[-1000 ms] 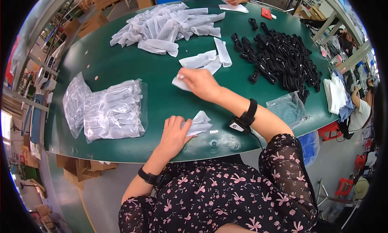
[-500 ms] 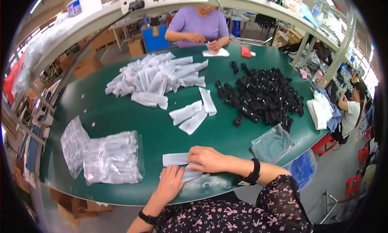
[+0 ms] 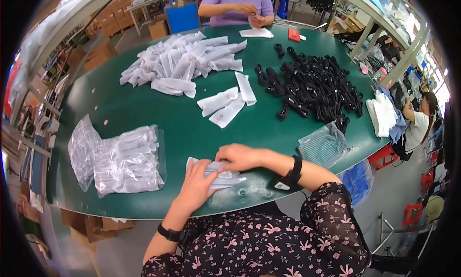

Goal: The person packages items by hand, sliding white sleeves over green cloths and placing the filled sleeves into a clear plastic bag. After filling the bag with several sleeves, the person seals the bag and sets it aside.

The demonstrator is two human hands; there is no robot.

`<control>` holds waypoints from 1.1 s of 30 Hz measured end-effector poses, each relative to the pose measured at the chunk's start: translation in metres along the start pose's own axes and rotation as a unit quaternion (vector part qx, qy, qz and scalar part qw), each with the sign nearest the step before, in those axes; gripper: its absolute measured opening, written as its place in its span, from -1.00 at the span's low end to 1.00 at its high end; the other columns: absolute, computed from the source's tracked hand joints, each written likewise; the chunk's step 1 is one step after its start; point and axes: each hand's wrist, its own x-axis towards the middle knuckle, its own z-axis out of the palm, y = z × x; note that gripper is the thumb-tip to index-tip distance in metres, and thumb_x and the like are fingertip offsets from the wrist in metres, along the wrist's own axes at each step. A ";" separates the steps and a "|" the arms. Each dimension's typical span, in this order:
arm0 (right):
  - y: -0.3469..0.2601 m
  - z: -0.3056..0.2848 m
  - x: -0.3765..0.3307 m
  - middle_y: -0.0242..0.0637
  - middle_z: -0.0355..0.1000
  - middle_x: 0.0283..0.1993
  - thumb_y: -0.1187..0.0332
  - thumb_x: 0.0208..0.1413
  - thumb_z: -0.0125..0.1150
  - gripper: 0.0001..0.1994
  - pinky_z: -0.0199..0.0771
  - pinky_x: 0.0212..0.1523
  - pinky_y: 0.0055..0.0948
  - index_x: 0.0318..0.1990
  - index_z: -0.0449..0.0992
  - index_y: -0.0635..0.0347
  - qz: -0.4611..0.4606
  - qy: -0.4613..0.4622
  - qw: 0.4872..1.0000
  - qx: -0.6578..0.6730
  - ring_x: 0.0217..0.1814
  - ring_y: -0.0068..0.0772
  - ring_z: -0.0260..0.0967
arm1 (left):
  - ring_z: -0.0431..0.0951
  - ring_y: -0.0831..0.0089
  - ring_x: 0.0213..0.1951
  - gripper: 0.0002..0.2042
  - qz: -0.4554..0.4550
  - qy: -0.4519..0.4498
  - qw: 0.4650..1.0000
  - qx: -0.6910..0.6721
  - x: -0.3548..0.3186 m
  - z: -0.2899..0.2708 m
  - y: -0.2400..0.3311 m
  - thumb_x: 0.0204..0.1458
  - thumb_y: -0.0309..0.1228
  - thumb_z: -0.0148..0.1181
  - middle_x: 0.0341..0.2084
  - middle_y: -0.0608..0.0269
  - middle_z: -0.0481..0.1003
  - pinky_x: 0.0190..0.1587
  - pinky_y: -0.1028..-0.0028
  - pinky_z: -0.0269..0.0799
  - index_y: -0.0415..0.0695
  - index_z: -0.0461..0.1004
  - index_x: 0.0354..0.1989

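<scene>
Both hands are pressed onto one flat white pouch [image 3: 217,175] at the green table's [image 3: 144,109] near edge, its long axis crosswise (left hand [image 3: 198,184] flattening, right hand [image 3: 238,158] pinching the farther edge).

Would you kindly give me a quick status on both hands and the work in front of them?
Left hand and right hand both pressing on white pouch at near table edge. Filled clear bag lies left, apart. Nothing blocking.
</scene>
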 end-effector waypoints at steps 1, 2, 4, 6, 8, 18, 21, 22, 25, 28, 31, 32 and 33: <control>0.002 -0.007 0.003 -0.12 0.44 -0.18 0.26 -0.04 0.29 -0.73 0.43 -0.14 -0.16 -0.20 0.51 0.17 -0.001 -0.017 0.999 0.035 -0.15 -0.03 0.42 | 0.27 -0.08 0.12 -0.56 -0.004 -0.015 1.000 -0.023 -0.005 0.006 -0.007 -0.29 -0.37 0.45 0.07 -0.11 0.28 0.16 0.07 0.24 -0.16 0.49 -0.17; 0.011 -0.012 0.008 -0.13 0.44 -0.19 0.28 -0.03 0.27 -0.75 0.44 -0.16 -0.16 -0.20 0.51 0.16 -0.041 0.073 0.996 -0.017 -0.16 -0.04 0.43 | 0.28 -0.06 0.12 -0.55 -0.007 -0.028 0.999 -0.046 -0.009 0.010 -0.011 -0.28 -0.36 0.45 0.07 -0.10 0.28 0.15 0.10 0.25 -0.16 0.49 -0.14; 0.027 -0.027 0.010 -0.13 0.43 -0.19 0.29 -0.01 0.25 -0.77 0.47 -0.19 -0.16 -0.19 0.52 0.15 -0.029 0.231 0.961 -0.146 -0.19 -0.05 0.44 | 0.29 -0.03 0.10 -0.52 -0.013 -0.027 0.999 -0.046 -0.010 0.012 -0.011 -0.27 -0.35 0.45 0.07 -0.09 0.29 0.15 0.12 0.25 -0.15 0.47 -0.10; 0.050 -0.045 0.011 -0.13 0.42 -0.18 0.31 0.00 0.25 -0.76 0.49 -0.17 -0.17 -0.15 0.53 0.11 0.020 0.322 0.909 -0.264 -0.17 -0.06 0.45 | 0.31 0.02 0.08 -0.47 -0.011 -0.019 0.999 -0.035 -0.012 0.013 -0.005 -0.25 -0.33 0.45 0.06 -0.05 0.30 0.14 0.17 0.25 -0.15 0.45 -0.04; 0.068 -0.046 0.017 -0.14 0.42 -0.18 0.33 0.00 0.25 -0.75 0.49 -0.13 -0.18 -0.12 0.53 0.07 0.021 0.346 0.887 -0.304 -0.14 -0.06 0.46 | 0.32 0.04 0.07 -0.45 -0.023 -0.010 0.999 -0.048 -0.014 0.015 0.000 -0.25 -0.31 0.45 0.03 -0.03 0.31 0.12 0.18 0.25 -0.15 0.43 -0.01; 0.085 -0.051 0.041 -0.13 0.46 -0.30 0.31 -0.01 0.29 -0.76 0.48 -0.24 -0.27 -0.19 0.52 0.19 0.249 0.344 0.901 -0.092 -0.29 -0.18 0.46 | 0.33 0.16 -0.08 -0.33 -0.041 -0.009 0.998 -0.055 -0.015 0.011 0.004 -0.24 -0.28 0.46 -0.16 0.10 0.33 -0.05 0.25 0.26 -0.15 0.35 0.12; 0.088 -0.054 0.038 -0.23 0.46 -0.34 0.37 -0.01 0.28 -0.78 0.45 -0.26 -0.38 -0.18 0.52 0.20 0.206 0.358 0.910 0.023 -0.31 -0.36 0.43 | 0.34 0.17 -0.07 -0.32 -0.053 -0.012 0.997 -0.047 -0.015 0.010 0.006 -0.24 -0.25 0.46 -0.15 0.10 0.34 -0.02 0.26 0.26 -0.13 0.36 0.13; 0.090 -0.055 0.036 -0.29 0.45 -0.36 0.40 -0.01 0.27 -0.79 0.42 -0.26 -0.44 -0.19 0.52 0.21 0.164 0.389 0.902 0.086 -0.31 -0.45 0.40 | 0.34 0.17 -0.07 -0.32 -0.058 -0.015 0.997 -0.043 -0.015 0.010 0.006 -0.25 -0.23 0.46 -0.15 0.09 0.34 -0.01 0.26 0.26 -0.12 0.37 0.13; 0.069 -0.071 0.030 -0.40 0.41 -0.38 0.45 0.00 0.25 -0.82 0.37 -0.25 -0.53 -0.21 0.51 0.23 0.082 0.408 0.888 0.196 -0.30 -0.59 0.33 | 0.34 0.17 -0.07 -0.32 -0.065 -0.009 0.997 -0.030 -0.016 0.010 0.007 -0.24 -0.21 0.45 -0.15 0.10 0.34 -0.01 0.26 0.27 -0.09 0.38 0.14; 0.010 -0.097 0.022 -0.46 0.38 -0.38 0.47 0.02 0.24 -0.83 0.33 -0.25 -0.58 -0.21 0.50 0.24 0.028 0.366 0.908 0.201 -0.30 -0.64 0.30 | 0.34 0.17 -0.08 -0.32 -0.076 -0.009 0.997 -0.019 -0.020 0.010 0.006 -0.23 -0.18 0.44 -0.16 0.10 0.35 -0.02 0.26 0.27 -0.07 0.38 0.15; -0.020 -0.105 0.018 -0.46 0.36 -0.39 0.45 0.04 0.25 -0.83 0.32 -0.24 -0.59 -0.20 0.50 0.24 0.001 0.306 0.946 0.110 -0.31 -0.63 0.30 | 0.34 0.18 -0.08 -0.32 -0.078 -0.011 0.997 -0.014 -0.018 0.011 0.007 -0.22 -0.16 0.43 -0.16 0.10 0.35 -0.02 0.26 0.28 -0.05 0.38 0.16; -0.026 -0.097 0.021 -0.44 0.37 -0.39 0.43 0.04 0.26 -0.82 0.33 -0.24 -0.57 -0.19 0.50 0.24 -0.002 0.270 0.959 0.089 -0.30 -0.60 0.32 | 0.34 0.18 -0.09 -0.32 -0.079 -0.014 0.997 -0.016 -0.018 0.012 0.006 -0.22 -0.16 0.43 -0.17 0.10 0.35 -0.02 0.26 0.29 -0.05 0.38 0.16; -0.031 -0.089 0.025 -0.41 0.38 -0.38 0.41 0.04 0.27 -0.80 0.35 -0.24 -0.55 -0.18 0.50 0.24 -0.006 0.232 0.970 0.068 -0.30 -0.57 0.34 | 0.34 0.18 -0.09 -0.31 -0.079 -0.017 0.997 -0.018 -0.017 0.013 0.005 -0.22 -0.15 0.42 -0.17 0.10 0.35 -0.02 0.26 0.30 -0.05 0.38 0.17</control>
